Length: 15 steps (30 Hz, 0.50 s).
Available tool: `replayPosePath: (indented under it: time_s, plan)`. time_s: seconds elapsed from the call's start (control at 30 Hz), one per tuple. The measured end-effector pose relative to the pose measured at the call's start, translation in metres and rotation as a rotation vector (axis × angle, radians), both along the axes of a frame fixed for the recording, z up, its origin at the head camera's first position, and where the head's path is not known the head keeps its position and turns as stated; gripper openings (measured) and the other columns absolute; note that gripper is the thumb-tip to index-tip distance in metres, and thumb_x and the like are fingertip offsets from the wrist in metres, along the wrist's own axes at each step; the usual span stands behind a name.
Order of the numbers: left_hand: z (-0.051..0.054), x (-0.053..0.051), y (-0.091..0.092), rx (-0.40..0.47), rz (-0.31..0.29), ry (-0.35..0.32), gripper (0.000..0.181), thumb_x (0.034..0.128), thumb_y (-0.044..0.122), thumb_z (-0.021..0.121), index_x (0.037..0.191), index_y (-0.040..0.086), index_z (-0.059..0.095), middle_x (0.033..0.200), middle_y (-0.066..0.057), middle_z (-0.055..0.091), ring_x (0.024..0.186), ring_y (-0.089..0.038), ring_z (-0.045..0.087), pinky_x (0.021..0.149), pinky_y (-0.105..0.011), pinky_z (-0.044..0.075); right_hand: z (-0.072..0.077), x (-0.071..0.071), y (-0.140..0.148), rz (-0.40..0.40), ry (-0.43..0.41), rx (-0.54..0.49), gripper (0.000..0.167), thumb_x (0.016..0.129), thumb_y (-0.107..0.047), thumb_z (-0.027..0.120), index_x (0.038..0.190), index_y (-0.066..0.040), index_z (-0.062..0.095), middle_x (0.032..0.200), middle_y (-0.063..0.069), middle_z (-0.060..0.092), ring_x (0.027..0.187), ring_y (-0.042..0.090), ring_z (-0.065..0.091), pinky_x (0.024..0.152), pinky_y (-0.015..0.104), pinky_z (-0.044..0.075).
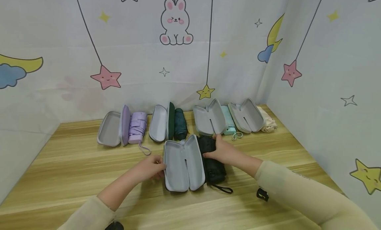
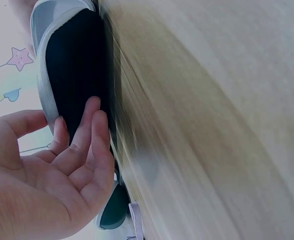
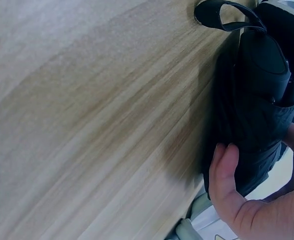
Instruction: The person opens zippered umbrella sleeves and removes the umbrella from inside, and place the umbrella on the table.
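An open zip case (image 1: 176, 167) with a grey lining and black outside stands on the table in front of me. My left hand (image 1: 151, 168) holds its left rim between thumb and fingertips; the left wrist view shows the fingers against the black outer shell (image 2: 77, 65). Close along the case's right side lies a folded black umbrella (image 1: 215, 170) with its wrist strap (image 1: 221, 189) toward me. My right hand (image 1: 224, 152) grips this umbrella around its far half. In the right wrist view, fingers (image 3: 226, 170) and thumb lie on opposite sides of the umbrella.
Behind, in a row, stand several open cases, each beside a folded umbrella: purple case (image 1: 110, 129) and umbrella (image 1: 138, 126), green case (image 1: 159, 123) and umbrella (image 1: 180, 124), a grey-lined case (image 1: 205, 119) with mint umbrella (image 1: 228, 120), another (image 1: 242, 115) with cream umbrella (image 1: 269, 120). Patterned curtains (image 1: 134, 51) border the table.
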<state>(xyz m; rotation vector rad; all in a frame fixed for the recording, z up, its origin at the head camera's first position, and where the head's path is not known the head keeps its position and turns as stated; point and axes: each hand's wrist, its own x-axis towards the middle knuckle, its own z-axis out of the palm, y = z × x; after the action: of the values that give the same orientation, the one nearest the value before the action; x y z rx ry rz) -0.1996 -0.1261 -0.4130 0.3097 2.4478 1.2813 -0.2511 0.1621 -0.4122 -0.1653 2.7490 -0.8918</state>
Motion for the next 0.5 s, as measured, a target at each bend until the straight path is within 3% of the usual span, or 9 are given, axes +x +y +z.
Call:
replayPosePath:
  time_s: [0.2,0.27,0.4,0.5]
  plan:
    - [0.002,0.002,-0.001,-0.010,0.015,-0.007,0.017,0.0947,0.013,0.058,0.082,0.002,0.055,0.074,-0.009,0.067,0.066,-0.021,0.063,0.057,-0.038,0.053,0.002,0.001,0.004,0.045,-0.007,-0.024,0.095,0.083,-0.048,0.073,0.146,0.002,0.024,0.141,0.029,0.043,0.122,0.040,0.050,0.096,0.051,0.042]
    - [0.003,0.002,-0.001,-0.006,0.014,-0.011,0.018,0.0953,0.015,0.058,0.085,0.000,0.057,0.075,-0.009,0.068,0.066,-0.021,0.063,0.058,-0.039,0.053,0.004,0.002,0.007,0.054,-0.023,-0.029,0.095,0.083,-0.050,0.073,0.147,0.000,0.024,0.142,0.027,0.043,0.109,0.038,0.059,0.089,0.048,0.047]
    - [0.004,0.002,-0.004,-0.008,0.017,-0.020,0.021,0.0966,0.019,0.058,0.089,-0.001,0.060,0.076,-0.009,0.068,0.066,-0.022,0.063,0.058,-0.039,0.053,0.011,0.003,0.012,0.064,-0.062,0.002,0.092,0.084,-0.052,0.070,0.148,-0.003,0.026,0.108,0.022,0.064,0.070,0.030,0.065,0.070,0.041,0.050]
    - [0.004,0.000,-0.006,-0.015,0.013,-0.018,0.024,0.0971,0.022,0.058,0.090,-0.001,0.060,0.076,-0.008,0.068,0.066,-0.021,0.062,0.057,-0.039,0.053,0.015,0.004,0.017,0.074,-0.057,0.028,0.088,0.086,-0.052,0.068,0.148,-0.003,0.028,0.092,0.014,0.065,0.067,0.026,0.063,0.067,0.040,0.050]
